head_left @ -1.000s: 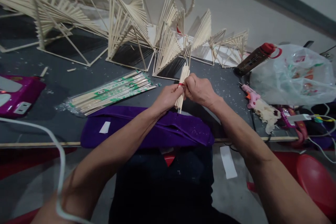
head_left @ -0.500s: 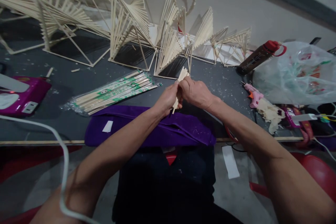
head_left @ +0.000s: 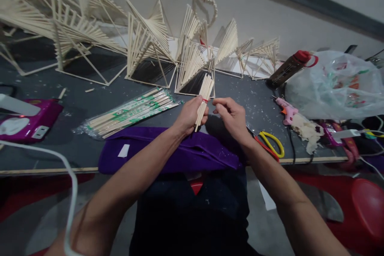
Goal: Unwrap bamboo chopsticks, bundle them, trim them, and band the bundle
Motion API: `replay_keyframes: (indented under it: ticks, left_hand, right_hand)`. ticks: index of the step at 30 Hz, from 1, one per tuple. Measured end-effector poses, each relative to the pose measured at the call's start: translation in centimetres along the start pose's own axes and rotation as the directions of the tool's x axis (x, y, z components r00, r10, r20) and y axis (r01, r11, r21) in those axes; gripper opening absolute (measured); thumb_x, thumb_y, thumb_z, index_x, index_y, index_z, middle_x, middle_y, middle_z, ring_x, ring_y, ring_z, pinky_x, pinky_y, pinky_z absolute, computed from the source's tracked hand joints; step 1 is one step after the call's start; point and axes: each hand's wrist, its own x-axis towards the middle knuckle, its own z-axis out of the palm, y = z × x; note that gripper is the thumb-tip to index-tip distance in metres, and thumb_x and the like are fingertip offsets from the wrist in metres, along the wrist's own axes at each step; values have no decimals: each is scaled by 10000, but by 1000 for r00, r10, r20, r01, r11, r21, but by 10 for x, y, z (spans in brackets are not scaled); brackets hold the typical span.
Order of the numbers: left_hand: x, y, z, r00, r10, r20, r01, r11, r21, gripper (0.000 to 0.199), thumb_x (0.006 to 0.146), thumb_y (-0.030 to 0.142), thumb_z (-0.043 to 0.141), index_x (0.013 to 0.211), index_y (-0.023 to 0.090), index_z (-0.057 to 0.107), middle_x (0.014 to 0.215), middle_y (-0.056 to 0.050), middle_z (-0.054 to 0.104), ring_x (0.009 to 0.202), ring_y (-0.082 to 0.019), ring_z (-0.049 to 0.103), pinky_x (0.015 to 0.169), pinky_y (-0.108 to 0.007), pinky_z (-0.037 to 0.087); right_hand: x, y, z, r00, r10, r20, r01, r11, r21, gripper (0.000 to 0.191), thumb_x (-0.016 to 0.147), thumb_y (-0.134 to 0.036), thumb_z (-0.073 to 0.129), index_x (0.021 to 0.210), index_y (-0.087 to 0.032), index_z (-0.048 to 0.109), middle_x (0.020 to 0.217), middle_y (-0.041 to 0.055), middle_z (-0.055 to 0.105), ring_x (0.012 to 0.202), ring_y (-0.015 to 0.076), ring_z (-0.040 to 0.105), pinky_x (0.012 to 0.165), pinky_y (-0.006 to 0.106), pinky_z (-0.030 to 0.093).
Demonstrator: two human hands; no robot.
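A small bundle of pale wooden chopsticks [head_left: 205,87] stands tilted in my left hand [head_left: 192,113], whose fingers are wrapped round its lower part. A red band [head_left: 205,100] circles the bundle near its middle. Just right of the bundle is my right hand [head_left: 232,118], apart from it, with bent fingers and nothing visible in them. Beneath both hands lies a folded purple cloth [head_left: 168,150] along the table edge. To its upper left are chopsticks in clear wrappers with green print [head_left: 135,112].
Twisted stick structures [head_left: 150,40] line the back of the dark table [head_left: 81,116]. On the right are scissors with yellow and red handles [head_left: 271,144], a pink glue gun [head_left: 286,111], a bottle [head_left: 288,70] and a plastic bag [head_left: 336,84]. A magenta device [head_left: 33,116] and white cable [head_left: 67,164] occupy the left.
My right hand has come off the bundle and moved right. The red band around the chopsticks now shows, as do the scissors beside my right forearm. The view has shifted slightly.
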Motion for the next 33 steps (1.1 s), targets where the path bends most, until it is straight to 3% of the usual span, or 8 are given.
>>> replay_keyframes:
  ticks: [2, 5, 16, 19, 21, 23, 28, 33]
  left_hand:
    - [-1, 0, 1, 1000, 12, 14, -12, 1000, 11, 326, 896, 474, 489, 897, 151, 533, 500, 54, 459, 336, -52, 377, 335, -160, 295]
    - [0, -1, 1, 1000, 15, 19, -16, 1000, 26, 326, 870, 488, 527, 855, 162, 519, 513, 52, 470, 344, -51, 379, 332, -162, 306]
    - [0, -7, -2, 993, 103, 54, -109, 987, 121, 362, 879, 502, 486, 916, 151, 563, 548, 45, 493, 349, -62, 412, 335, -184, 343]
    - [-1, -9, -3, 986, 136, 95, -153, 966, 206, 498, 869, 539, 488, 1181, 153, 537, 606, 35, 545, 369, -65, 439, 359, -187, 358]
    - [-2, -8, -5, 979, 151, 135, -187, 931, 312, 668, 858, 547, 510, 1402, 188, 365, 659, 25, 592, 410, -80, 492, 400, -192, 388]
    - [-3, -6, -8, 971, 150, 187, -217, 882, 418, 736, 853, 541, 524, 1464, 205, 289, 723, 0, 639, 513, -107, 570, 482, -204, 439]
    - [-2, 7, -13, 920, 293, 260, -390, 739, 549, 431, 833, 475, 583, 1145, 189, 662, 1033, -67, 692, 925, -182, 615, 803, -263, 478]
    - [-1, 12, -18, 901, 336, 276, -434, 670, 602, 370, 811, 443, 617, 1048, 173, 704, 964, -65, 706, 867, -182, 619, 800, -265, 460]
  right_hand:
    - [8, -1, 6, 972, 228, -57, -213, 957, 198, 221, 848, -398, 575, 941, -201, 616, 847, 18, 648, 650, 114, 608, 509, 224, 444]
    - [20, -1, 16, 927, 374, -7, -346, 865, 364, 301, 753, -452, 673, 871, -187, 591, 778, -7, 615, 578, 82, 555, 424, 179, 368]
    - [24, 5, 23, 963, 252, 93, -267, 866, 422, 373, 702, -447, 726, 909, -189, 553, 720, -44, 589, 572, 71, 538, 453, 174, 385]
    - [26, 6, 19, 940, 313, 137, -341, 829, 443, 367, 732, -498, 686, 906, -197, 568, 675, -50, 566, 515, 65, 500, 429, 179, 346]
    - [28, 5, 14, 927, 335, 170, -375, 804, 462, 364, 761, -527, 646, 901, -195, 595, 636, -49, 545, 478, 63, 460, 419, 187, 314]
    - [30, 3, 9, 939, 305, 159, -344, 820, 458, 356, 754, -524, 656, 874, -190, 623, 631, -43, 539, 480, 65, 434, 433, 196, 312]
    - [37, -9, -6, 999, 46, 3, -46, 980, 192, 289, 754, -472, 683, 740, -188, 635, 677, -24, 508, 606, 96, 448, 548, 226, 365]
    - [36, -13, -10, 992, -122, 33, 124, 988, -90, 244, 801, -399, 657, 697, -183, 607, 691, -27, 463, 651, 104, 441, 599, 239, 350]
